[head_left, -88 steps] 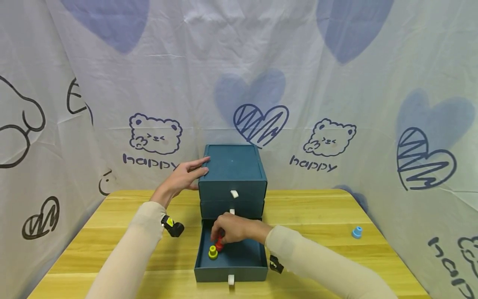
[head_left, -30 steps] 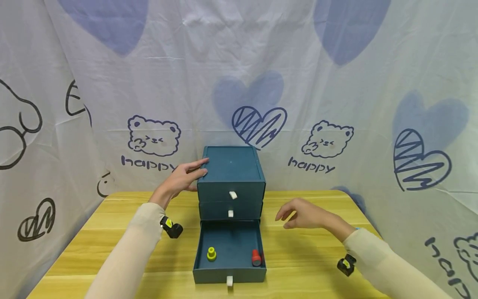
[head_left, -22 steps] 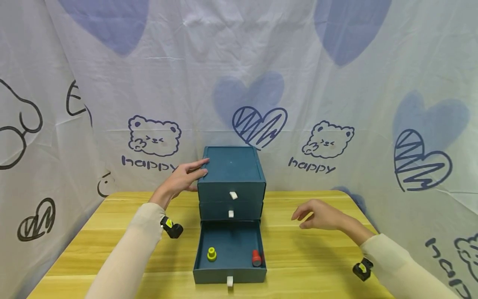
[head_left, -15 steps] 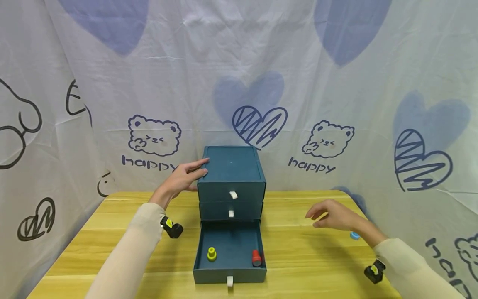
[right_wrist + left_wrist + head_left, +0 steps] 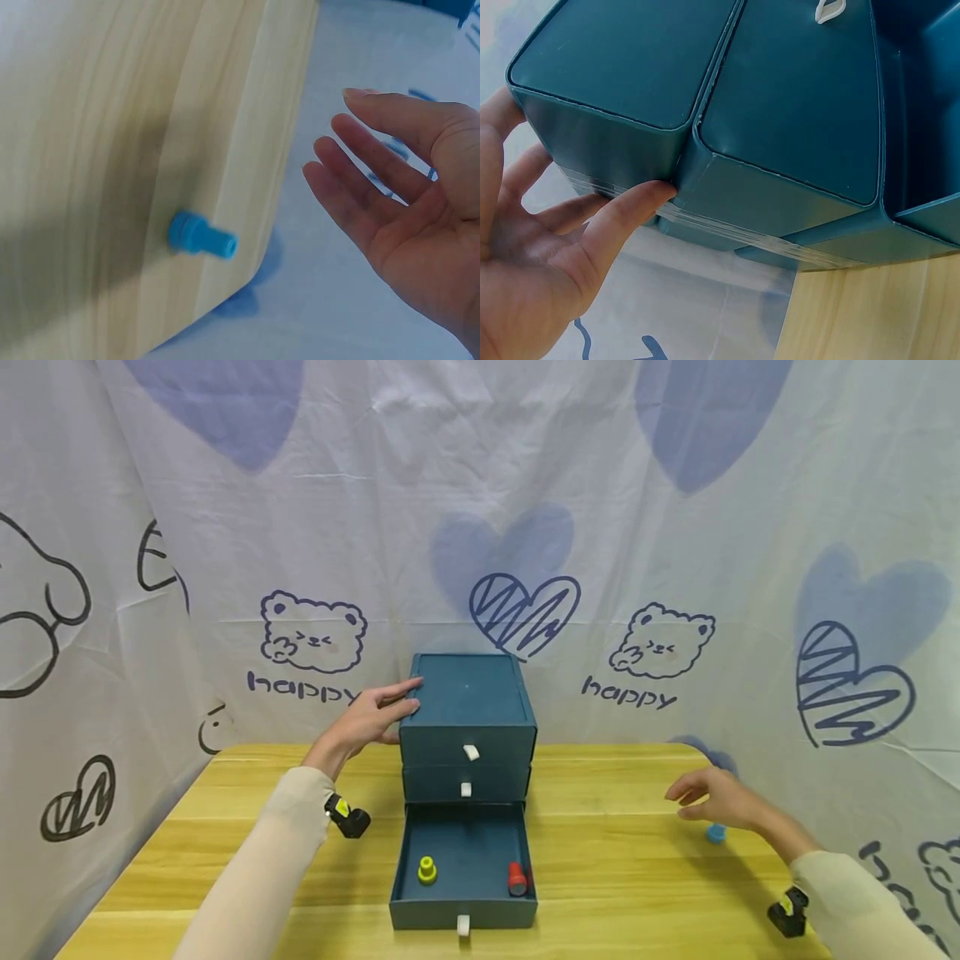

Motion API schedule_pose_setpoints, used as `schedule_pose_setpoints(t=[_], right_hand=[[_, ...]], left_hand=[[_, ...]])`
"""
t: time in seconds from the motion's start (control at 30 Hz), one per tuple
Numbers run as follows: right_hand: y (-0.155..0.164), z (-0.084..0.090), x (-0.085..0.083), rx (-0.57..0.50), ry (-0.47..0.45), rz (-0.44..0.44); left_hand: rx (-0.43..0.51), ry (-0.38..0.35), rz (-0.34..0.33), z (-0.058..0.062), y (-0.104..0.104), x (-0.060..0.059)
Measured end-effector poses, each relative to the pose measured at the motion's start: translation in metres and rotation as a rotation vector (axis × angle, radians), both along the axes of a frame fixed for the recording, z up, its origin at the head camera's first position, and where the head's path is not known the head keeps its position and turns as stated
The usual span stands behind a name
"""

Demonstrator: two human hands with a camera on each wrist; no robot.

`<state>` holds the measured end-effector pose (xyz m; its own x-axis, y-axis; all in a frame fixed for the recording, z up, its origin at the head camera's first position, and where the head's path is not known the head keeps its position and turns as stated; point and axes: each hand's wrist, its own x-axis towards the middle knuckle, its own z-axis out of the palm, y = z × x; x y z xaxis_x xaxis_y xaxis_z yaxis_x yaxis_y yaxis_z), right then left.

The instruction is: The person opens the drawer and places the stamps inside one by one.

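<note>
My left hand (image 5: 365, 720) rests against the left side of a dark teal stack of drawers (image 5: 468, 693), fingers fairly straight. In the left wrist view its thumb and fingers (image 5: 630, 214) touch the side. The bottom drawer (image 5: 465, 912) is pulled out; inside, a yellow stamp-shaped piece (image 5: 427, 870) stands at left and a red one (image 5: 517, 879) lies tilted at right. My right hand (image 5: 720, 797) hovers over the table's right side, holding nothing, fingers loosely bent. Near it a light blue stamp-shaped piece (image 5: 201, 235) stands on the wood, partly hidden by the hand in the head view.
The wooden table (image 5: 615, 877) carries the drawer stack at its middle back. A white printed curtain (image 5: 600, 527) hangs behind and at both sides. The upper two drawers, with white pull tabs (image 5: 471, 752), are closed.
My right hand has let go of the red piece, now at the drawer's right side, left the drawer and moved right towards the blue piece. The left hand stays in place.
</note>
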<state>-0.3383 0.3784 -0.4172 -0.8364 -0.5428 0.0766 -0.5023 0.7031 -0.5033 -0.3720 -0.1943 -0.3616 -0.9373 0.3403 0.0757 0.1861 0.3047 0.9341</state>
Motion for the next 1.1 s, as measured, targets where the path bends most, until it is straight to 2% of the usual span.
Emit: schedule_pose_setpoints(t=[0.5, 0.83, 1.1], right_hand=[[0.045, -0.016, -0.001, 0.078, 0.070, -0.160], [0.066, -0.030, 0.000, 0.024, -0.007, -0.178], [0.074, -0.038, -0.002, -0.041, -0.041, -0.128]], left_hand=[[-0.007, -0.005, 0.009, -0.001, 0.001, 0.002], [-0.022, 0.009, 0.019, -0.001, 0.002, 0.003], [-0.030, 0.007, 0.021, 0.001, 0.002, 0.002]])
